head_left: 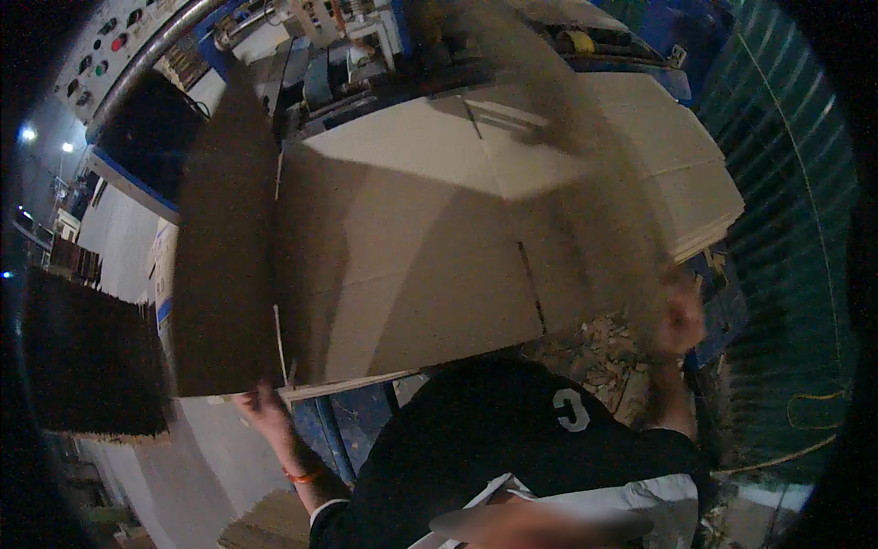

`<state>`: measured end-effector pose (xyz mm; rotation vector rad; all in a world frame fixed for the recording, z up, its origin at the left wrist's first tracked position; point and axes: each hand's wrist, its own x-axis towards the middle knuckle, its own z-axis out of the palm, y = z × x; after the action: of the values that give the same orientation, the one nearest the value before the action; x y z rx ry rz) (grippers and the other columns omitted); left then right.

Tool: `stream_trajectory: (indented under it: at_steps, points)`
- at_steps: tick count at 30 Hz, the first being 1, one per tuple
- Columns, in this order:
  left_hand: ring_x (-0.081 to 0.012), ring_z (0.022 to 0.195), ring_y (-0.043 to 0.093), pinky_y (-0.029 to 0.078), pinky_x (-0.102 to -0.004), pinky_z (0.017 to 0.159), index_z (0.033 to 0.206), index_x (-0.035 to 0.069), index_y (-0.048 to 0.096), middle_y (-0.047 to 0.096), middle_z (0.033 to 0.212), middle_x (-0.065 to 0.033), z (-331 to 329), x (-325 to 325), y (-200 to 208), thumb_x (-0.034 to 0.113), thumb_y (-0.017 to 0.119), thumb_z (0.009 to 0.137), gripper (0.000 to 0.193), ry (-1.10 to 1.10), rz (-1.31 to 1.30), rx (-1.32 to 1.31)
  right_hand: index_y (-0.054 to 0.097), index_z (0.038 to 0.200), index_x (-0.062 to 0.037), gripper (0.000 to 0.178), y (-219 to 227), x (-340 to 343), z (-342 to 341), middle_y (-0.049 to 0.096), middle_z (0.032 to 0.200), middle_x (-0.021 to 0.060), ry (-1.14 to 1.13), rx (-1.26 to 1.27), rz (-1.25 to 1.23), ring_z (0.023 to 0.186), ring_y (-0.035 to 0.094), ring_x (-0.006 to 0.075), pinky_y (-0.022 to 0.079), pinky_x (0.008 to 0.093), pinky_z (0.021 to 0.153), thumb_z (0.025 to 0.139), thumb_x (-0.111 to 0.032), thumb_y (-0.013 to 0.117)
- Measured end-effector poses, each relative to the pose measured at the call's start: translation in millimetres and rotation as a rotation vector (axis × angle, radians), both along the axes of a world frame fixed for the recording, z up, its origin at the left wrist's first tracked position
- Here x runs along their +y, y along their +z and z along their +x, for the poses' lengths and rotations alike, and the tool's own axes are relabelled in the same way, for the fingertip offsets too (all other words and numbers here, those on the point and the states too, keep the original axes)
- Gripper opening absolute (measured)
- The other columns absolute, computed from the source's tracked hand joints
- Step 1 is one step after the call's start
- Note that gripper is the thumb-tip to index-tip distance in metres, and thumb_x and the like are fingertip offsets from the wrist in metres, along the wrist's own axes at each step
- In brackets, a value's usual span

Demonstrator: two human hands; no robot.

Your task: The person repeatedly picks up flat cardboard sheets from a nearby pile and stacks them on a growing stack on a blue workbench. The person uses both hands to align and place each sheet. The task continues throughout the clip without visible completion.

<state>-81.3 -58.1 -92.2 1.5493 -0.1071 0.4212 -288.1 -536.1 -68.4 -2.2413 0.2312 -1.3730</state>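
Observation:
A large brown cardboard sheet [412,265] with slots and crease lines spreads out in front of me. Its left panel [224,265] stands raised and in shadow, and its right side is smeared by motion. Down at the near left corner, my left hand [263,409] is closed on the sheet's edge, with some fingers hidden behind the board. My right hand [681,316] is at the blurred right edge, its fingers curled around the board. Under and to the right of this sheet lies a stack of flat cardboard [681,174].
A machine with rollers [347,82] stands beyond the sheet. Its button panel [105,50] is at the far left. Cardboard scraps [604,361] lie below the right side. A green corrugated wall [786,210] runs along the right. Another cardboard stack [91,357] sits at left.

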Motion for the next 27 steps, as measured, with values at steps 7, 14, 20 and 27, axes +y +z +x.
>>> stream_trajectory:
  at_steps: [7,14,20,27]
  points:
    - [-0.0325,0.122,0.042,0.029,-0.0439,0.103,0.117,0.014,0.059,0.047,0.131,-0.0119,-9.4,-68.4,27.4,0.003,0.051,0.078,0.042,-0.392,1.295,-0.333,0.064,0.101,-0.0198,0.027,-17.8,16.2,25.9,0.059,0.115,0.0015,0.386,0.467,-0.442,0.105,0.055,0.0237,0.041,0.0427,0.093,0.076,-0.013,0.063]
    - [-0.0311,0.121,0.042,0.028,-0.0475,0.104,0.123,0.018,0.053,0.045,0.133,-0.0097,21.6,-68.5,33.3,0.008,0.056,0.076,0.048,-0.414,1.339,-0.463,0.057,0.116,-0.0171,0.037,-10.7,-18.7,55.8,0.047,0.130,0.0057,0.464,0.732,-0.468,0.120,0.043,0.0274,0.035,0.0431,0.099,0.081,-0.029,0.058]
    - [-0.0316,0.122,0.040,0.031,-0.0443,0.102,0.129,0.015,0.046,0.042,0.134,-0.0127,75.6,-87.9,36.9,0.010,0.068,0.068,0.065,-0.407,1.179,-0.395,0.057,0.116,-0.0101,0.045,-8.2,-76.4,133.1,0.045,0.131,0.0115,0.363,0.825,-0.405,0.122,0.039,0.0322,0.031,0.0433,0.101,0.076,-0.032,0.063]
    - [-0.0343,0.119,0.042,0.036,-0.0411,0.098,0.129,0.014,0.045,0.044,0.131,-0.0154,202.8,-137.7,12.3,-0.003,0.060,0.068,0.065,-0.218,1.198,-0.501,0.054,0.119,-0.0148,0.046,-14.2,-113.8,258.0,0.041,0.133,0.0116,0.302,0.774,-0.502,0.110,0.048,0.0359,0.037,0.0447,0.095,0.082,-0.042,0.054]
